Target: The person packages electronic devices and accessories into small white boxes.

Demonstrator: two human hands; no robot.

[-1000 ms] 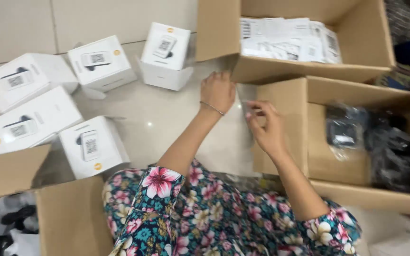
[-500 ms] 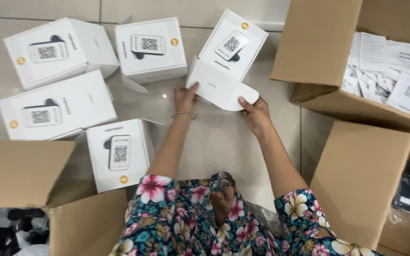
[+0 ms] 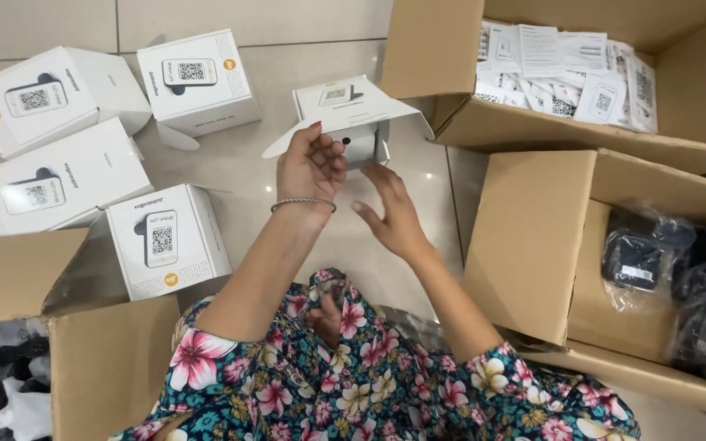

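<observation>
My left hand [image 3: 312,163], with a thin bracelet at the wrist, grips a small white product box [image 3: 351,114] held above the tiled floor. The box is open, its white flaps spread out to both sides. My right hand [image 3: 392,214] hovers just below the box with fingers apart, holding nothing. Several closed white boxes of the same kind stand on the floor to the left, the nearest one [image 3: 165,239] by my left forearm.
A cardboard carton [image 3: 451,114] at top right holds several white leaflets. Another carton [image 3: 533,237] at right holds dark items in clear plastic bags [image 3: 643,257]. A third carton [image 3: 83,367] sits at lower left. My flowered sleeves fill the bottom.
My view has shifted left from the cartons. My hands reached to a white box, and the left hand has lifted it with its flaps open; the right hand has come off it.
</observation>
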